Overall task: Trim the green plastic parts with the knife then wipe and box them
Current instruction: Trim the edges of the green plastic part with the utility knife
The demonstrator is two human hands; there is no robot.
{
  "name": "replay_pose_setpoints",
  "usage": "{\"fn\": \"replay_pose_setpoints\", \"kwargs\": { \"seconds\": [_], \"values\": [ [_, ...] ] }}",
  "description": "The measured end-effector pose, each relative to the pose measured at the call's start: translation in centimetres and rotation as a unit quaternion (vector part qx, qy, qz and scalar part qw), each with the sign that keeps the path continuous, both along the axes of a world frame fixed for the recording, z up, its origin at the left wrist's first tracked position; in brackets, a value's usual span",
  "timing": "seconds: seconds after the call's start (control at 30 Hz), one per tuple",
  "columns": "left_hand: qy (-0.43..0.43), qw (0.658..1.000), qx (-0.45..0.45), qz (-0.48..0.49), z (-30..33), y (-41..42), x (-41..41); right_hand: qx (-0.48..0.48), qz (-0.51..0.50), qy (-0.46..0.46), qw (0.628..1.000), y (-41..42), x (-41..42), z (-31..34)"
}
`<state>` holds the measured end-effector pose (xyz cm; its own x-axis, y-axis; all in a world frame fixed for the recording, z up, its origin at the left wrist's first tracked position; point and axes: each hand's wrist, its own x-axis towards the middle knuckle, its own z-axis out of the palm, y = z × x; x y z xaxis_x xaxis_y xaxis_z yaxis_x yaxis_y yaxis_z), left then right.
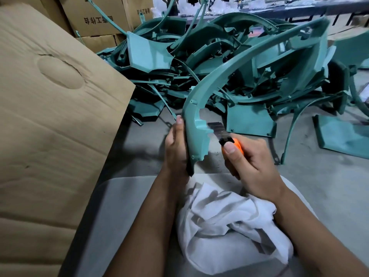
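Observation:
A long curved green plastic part (201, 92) arcs up from the middle of the view toward the upper right. My left hand (176, 146) grips its lower end from the left, thumb along the edge. My right hand (249, 158) holds an orange utility knife (236, 144), thumb on top. The knife's extended blade (216, 127) lies against the notched right edge of the part. A crumpled white cloth (229, 220) rests on my lap below both hands.
A big heap of green plastic parts (229, 56) covers the grey floor ahead. A large cardboard box flap (54, 116) fills the left side. Printed cartons (95, 17) are stacked behind it. A flat green panel (343, 136) lies at the right.

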<state>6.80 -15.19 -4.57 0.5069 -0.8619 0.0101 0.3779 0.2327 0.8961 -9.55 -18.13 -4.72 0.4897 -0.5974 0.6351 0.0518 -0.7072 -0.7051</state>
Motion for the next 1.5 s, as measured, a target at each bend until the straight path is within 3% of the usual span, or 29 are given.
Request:
{"fn": "replay_pose_setpoints", "kwargs": {
  "seconds": [0.13,0.27,0.4,0.57,0.77,1.07,1.37,1.5],
  "values": [
    [0.005,1.0,-0.022,0.009,0.2,0.2,0.3,0.033,-0.011,-0.047,0.998,-0.3,-0.5,-0.1],
    [-0.061,0.997,-0.006,0.045,0.1,0.6,0.7,-0.03,-0.087,-0.01,0.996,-0.1,0.1,-0.1],
    [-0.075,0.996,0.023,0.038,-0.1,0.7,0.4,-0.09,-0.137,0.01,0.986,-0.1,0.5,-0.3],
    [-0.011,0.996,0.087,0.003,0.1,0.4,-0.2,-0.141,-0.202,0.04,0.968,-0.7,0.4,-0.5],
    [0.053,0.984,0.14,-0.098,0.9,0.6,-0.3,-0.17,-0.161,0.045,0.971,-1.4,-0.1,-0.3],
    [0.15,0.959,0.157,-0.182,1.2,0.9,-1.1,-0.182,-0.253,0.051,0.949,-1.7,-0.2,-0.7],
    [0.237,0.932,0.167,-0.218,1.0,0.9,-1.6,-0.154,-0.217,0.017,0.964,-1.4,0.0,-0.7],
    [0.254,0.93,0.154,-0.217,0.7,0.9,-2.0,-0.155,-0.213,0.048,0.963,-1.2,0.5,-0.8]
  ]
}}
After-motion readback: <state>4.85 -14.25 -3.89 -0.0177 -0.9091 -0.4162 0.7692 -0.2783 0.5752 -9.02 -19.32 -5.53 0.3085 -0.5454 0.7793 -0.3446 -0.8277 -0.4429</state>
